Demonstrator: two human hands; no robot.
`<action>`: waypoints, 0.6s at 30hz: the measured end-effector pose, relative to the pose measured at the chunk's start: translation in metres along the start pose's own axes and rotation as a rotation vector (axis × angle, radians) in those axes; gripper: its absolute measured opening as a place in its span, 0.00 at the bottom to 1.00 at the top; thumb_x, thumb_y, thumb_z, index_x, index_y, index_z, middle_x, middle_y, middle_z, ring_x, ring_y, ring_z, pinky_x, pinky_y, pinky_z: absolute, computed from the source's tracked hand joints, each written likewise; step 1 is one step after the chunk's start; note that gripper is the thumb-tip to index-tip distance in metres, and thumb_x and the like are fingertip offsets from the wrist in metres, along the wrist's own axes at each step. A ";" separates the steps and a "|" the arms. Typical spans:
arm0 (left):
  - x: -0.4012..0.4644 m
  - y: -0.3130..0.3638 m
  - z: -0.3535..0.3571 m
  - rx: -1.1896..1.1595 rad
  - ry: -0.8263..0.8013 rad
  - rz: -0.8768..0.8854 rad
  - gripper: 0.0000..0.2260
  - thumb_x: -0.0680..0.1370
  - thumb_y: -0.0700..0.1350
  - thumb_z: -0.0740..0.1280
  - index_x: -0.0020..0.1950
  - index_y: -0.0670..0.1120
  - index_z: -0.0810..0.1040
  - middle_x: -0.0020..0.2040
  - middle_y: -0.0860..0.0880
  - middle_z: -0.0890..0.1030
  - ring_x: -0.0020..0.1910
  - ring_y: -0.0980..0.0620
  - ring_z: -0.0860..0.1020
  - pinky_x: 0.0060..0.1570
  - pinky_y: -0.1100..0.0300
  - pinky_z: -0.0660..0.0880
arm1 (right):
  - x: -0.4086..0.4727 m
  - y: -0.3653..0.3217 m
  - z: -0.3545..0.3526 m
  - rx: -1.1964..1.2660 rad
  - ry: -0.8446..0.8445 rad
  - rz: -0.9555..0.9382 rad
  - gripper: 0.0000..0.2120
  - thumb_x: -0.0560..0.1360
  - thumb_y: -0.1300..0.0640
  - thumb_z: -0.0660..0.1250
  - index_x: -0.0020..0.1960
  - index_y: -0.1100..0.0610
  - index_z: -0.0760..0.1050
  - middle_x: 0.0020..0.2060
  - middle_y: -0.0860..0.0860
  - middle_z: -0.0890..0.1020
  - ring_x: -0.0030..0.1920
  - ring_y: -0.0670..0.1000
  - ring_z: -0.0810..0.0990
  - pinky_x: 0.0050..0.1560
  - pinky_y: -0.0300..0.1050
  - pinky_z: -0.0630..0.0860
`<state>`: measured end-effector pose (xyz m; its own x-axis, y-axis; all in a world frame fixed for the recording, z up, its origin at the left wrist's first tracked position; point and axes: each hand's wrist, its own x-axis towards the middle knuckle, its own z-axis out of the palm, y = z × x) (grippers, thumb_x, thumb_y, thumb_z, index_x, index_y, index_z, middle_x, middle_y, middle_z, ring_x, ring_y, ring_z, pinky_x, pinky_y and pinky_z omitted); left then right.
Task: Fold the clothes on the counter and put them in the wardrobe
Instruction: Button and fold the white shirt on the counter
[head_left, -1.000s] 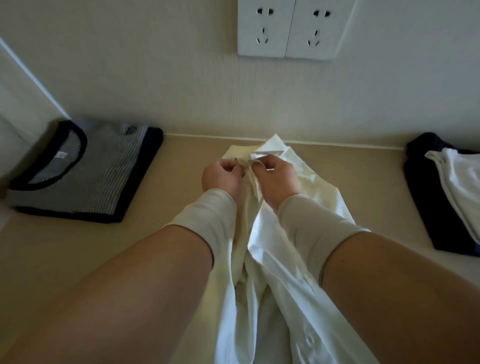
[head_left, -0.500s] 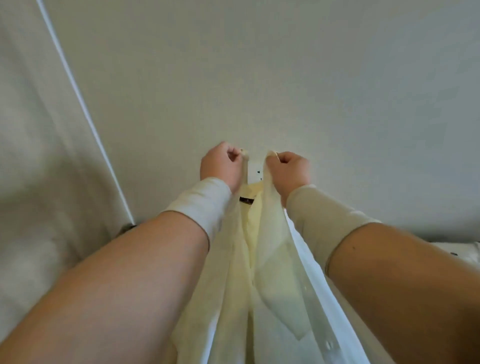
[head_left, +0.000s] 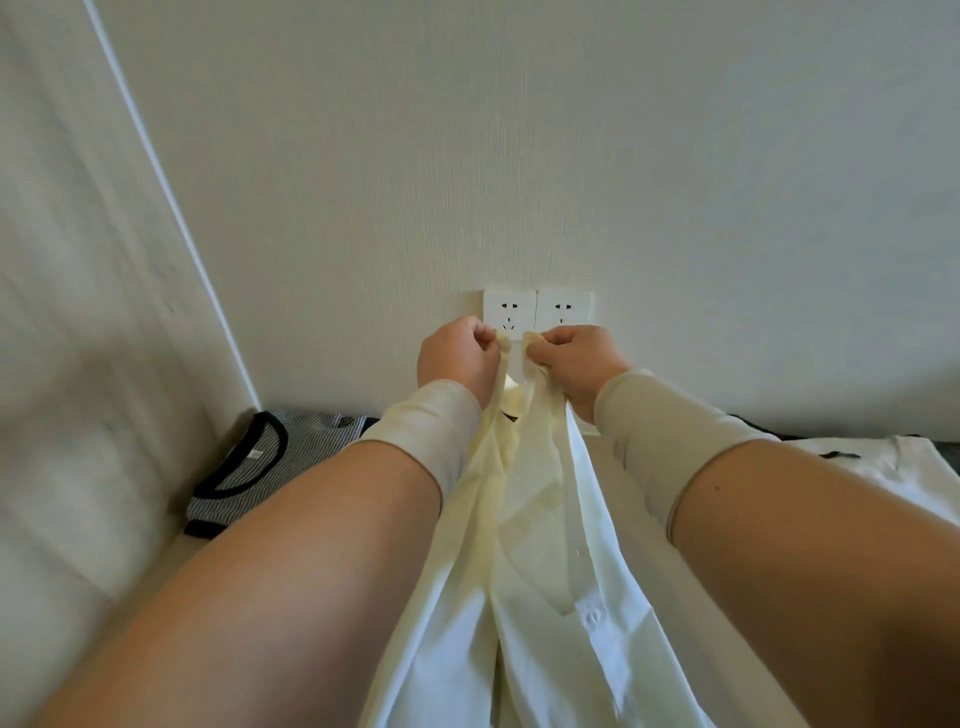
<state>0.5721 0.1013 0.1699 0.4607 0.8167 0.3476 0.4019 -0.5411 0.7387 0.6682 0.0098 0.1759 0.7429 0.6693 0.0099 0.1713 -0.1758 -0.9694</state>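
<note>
The left hand (head_left: 457, 361) is closed in a fist, pinching the upper edge of a pale yellow, thin woven button-up shirt (head_left: 524, 525). The right hand (head_left: 576, 364) is likewise curled, gripping the same upper edge just beside the left. Both hands are raised in front of two white wall sockets (head_left: 537, 312). The shirt hangs downward between the forearms in long vertical folds. A small dark label shows inside near the collar, and a white button placket runs down the right-hand panel. The fabric is slightly translucent. A folded grey-and-white striped top with black trim (head_left: 249, 467) lies on the beige counter (head_left: 171, 551) at left. A white garment (head_left: 883, 467) lies at right.
</note>
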 end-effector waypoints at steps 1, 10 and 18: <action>-0.001 -0.001 0.002 0.004 -0.001 -0.001 0.04 0.76 0.45 0.66 0.48 0.49 0.81 0.47 0.51 0.83 0.47 0.50 0.80 0.47 0.61 0.73 | 0.000 0.001 0.001 -0.011 -0.009 0.001 0.04 0.73 0.61 0.69 0.43 0.61 0.81 0.36 0.56 0.81 0.36 0.53 0.77 0.42 0.51 0.79; -0.014 -0.007 0.010 -0.163 -0.106 -0.043 0.03 0.75 0.42 0.69 0.45 0.50 0.80 0.37 0.56 0.78 0.42 0.54 0.78 0.46 0.64 0.73 | -0.003 0.013 0.008 -0.024 0.001 0.013 0.08 0.73 0.64 0.68 0.37 0.56 0.80 0.31 0.52 0.79 0.33 0.52 0.76 0.38 0.45 0.75; -0.014 -0.007 0.011 -0.161 -0.127 -0.035 0.04 0.74 0.42 0.70 0.43 0.51 0.80 0.37 0.57 0.79 0.43 0.55 0.79 0.46 0.66 0.71 | -0.003 0.015 0.009 -0.062 0.063 -0.042 0.05 0.73 0.62 0.68 0.40 0.56 0.81 0.34 0.51 0.80 0.36 0.52 0.76 0.41 0.46 0.76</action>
<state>0.5713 0.0916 0.1532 0.5491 0.7968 0.2522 0.2922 -0.4657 0.8353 0.6625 0.0117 0.1590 0.7733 0.6305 0.0677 0.2418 -0.1944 -0.9507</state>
